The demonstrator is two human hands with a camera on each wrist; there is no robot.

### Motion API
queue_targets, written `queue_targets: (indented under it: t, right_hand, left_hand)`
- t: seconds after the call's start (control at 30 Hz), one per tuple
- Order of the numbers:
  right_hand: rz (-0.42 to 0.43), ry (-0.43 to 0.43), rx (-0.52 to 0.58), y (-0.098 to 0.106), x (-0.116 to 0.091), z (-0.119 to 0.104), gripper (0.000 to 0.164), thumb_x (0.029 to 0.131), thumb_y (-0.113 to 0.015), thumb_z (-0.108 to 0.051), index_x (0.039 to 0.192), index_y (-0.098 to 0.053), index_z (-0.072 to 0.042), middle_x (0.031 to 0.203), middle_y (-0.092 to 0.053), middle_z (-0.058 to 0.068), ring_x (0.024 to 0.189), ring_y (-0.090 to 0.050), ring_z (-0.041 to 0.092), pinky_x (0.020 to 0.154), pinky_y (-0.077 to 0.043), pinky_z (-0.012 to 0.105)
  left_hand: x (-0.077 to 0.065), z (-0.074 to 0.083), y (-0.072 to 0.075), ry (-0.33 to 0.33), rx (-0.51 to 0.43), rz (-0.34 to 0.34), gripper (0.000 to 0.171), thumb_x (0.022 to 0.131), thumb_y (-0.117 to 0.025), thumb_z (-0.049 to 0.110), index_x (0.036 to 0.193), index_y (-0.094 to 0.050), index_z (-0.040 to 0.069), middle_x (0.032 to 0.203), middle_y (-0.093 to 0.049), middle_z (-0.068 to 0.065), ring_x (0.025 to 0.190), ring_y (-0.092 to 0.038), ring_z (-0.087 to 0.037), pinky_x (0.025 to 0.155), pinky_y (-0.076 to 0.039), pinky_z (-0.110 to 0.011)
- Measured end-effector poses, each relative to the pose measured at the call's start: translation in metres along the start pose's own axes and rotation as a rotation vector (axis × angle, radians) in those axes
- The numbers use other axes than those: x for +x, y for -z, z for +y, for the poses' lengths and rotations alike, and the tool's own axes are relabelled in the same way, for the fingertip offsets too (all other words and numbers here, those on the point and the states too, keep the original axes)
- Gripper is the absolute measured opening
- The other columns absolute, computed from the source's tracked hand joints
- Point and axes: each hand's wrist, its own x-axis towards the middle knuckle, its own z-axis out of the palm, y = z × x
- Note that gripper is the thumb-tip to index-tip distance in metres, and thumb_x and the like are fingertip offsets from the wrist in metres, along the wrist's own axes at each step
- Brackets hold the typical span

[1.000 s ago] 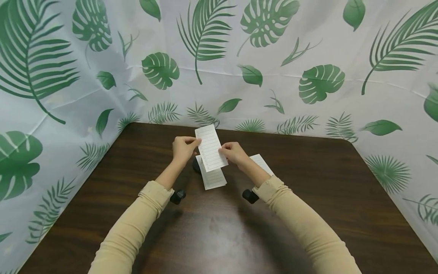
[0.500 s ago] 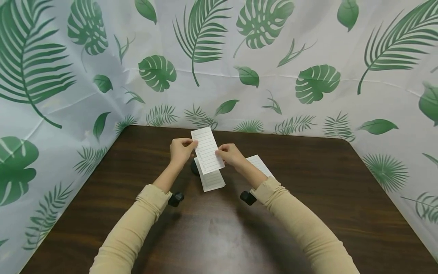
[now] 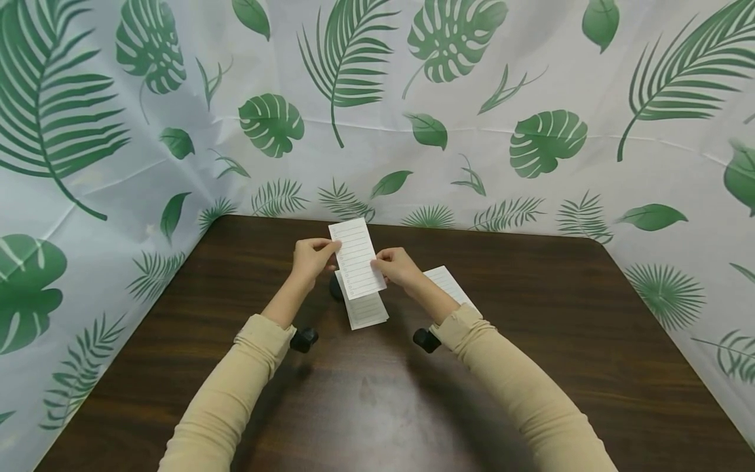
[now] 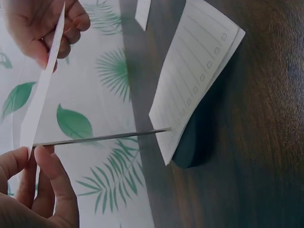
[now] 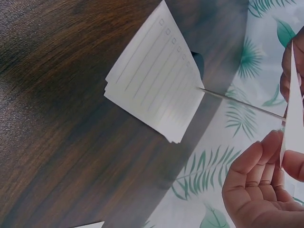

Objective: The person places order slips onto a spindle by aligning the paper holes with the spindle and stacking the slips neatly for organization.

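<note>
My left hand (image 3: 312, 259) pinches the left edge of a white lined checklist sheet (image 3: 356, 259) between thumb and fingers. At its right edge, my right hand (image 3: 404, 265) pinches the same sheet. It is held tilted above a paper spike, whose thin metal rod (image 4: 99, 138) reaches up to the sheet near my left fingertips. Whether the tip has pierced it, I cannot tell. Lower on the rod, a small stack of similar sheets (image 4: 197, 66) is skewered over the spike's black base (image 4: 199, 137). In the head view the held sheet hides the rod.
Another lined paper (image 3: 448, 285) lies on the dark wooden table (image 3: 531, 328), partly behind my right forearm. Black wrist cameras (image 3: 304, 340) sit under both wrists. A leaf-patterned white curtain (image 3: 377, 151) borders the table at the back and sides.
From one second to half a second ago the head view shifts slightly. Both hands and the held sheet keep nearly the same place over the spike.
</note>
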Motion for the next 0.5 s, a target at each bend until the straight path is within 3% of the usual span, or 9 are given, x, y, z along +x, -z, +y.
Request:
queue_targets:
  t: [0.2, 0.4, 0.43, 0.5]
  right_hand:
    - [-0.051, -0.066, -0.034, -0.002, 0.002, 0.001, 0.021, 0.096, -0.051, -0.009, 0.098, -0.061, 0.009, 0.062, -0.044, 0.001, 0.055, -0.041, 0.01, 0.049, -0.04, 0.018]
    - [-0.101, -0.119, -0.036, -0.004, 0.006, 0.012, 0.019, 0.095, -0.051, -0.008, 0.095, -0.061, 0.008, 0.063, -0.045, -0.001, 0.056, -0.043, 0.008, 0.056, -0.045, 0.023]
    - [-0.115, -0.108, -0.03, -0.004, 0.007, 0.017, 0.018, 0.095, -0.052, -0.009, 0.092, -0.061, 0.006, 0.064, -0.047, -0.001, 0.057, -0.044, 0.008, 0.055, -0.046, 0.023]
    - [-0.143, -0.097, 0.01, -0.007, 0.033, 0.051, 0.017, 0.093, -0.058, -0.014, 0.086, -0.063, 0.0, 0.064, -0.05, -0.001, 0.056, -0.047, 0.008, 0.053, -0.048, 0.021]
  left_hand:
    - [0.003, -0.002, -0.001, 0.022, 0.025, 0.014, 0.026, 0.087, -0.064, 0.014, 0.102, -0.069, -0.008, 0.069, -0.057, 0.001, 0.06, -0.055, -0.007, 0.054, -0.056, -0.019]
    - [0.007, -0.019, -0.005, 0.065, 0.075, 0.013, 0.025, 0.086, -0.064, 0.012, 0.099, -0.069, -0.01, 0.064, -0.056, -0.001, 0.053, -0.052, -0.005, 0.048, -0.051, -0.014]
    - [0.008, -0.022, -0.005, 0.072, 0.087, 0.008, 0.026, 0.087, -0.064, 0.012, 0.1, -0.068, -0.009, 0.064, -0.056, -0.001, 0.052, -0.052, -0.004, 0.048, -0.051, -0.013]
    - [0.009, -0.027, -0.006, 0.091, 0.116, -0.003, 0.026, 0.087, -0.064, 0.012, 0.1, -0.068, -0.009, 0.068, -0.056, -0.002, 0.055, -0.051, -0.005, 0.047, -0.051, -0.012]
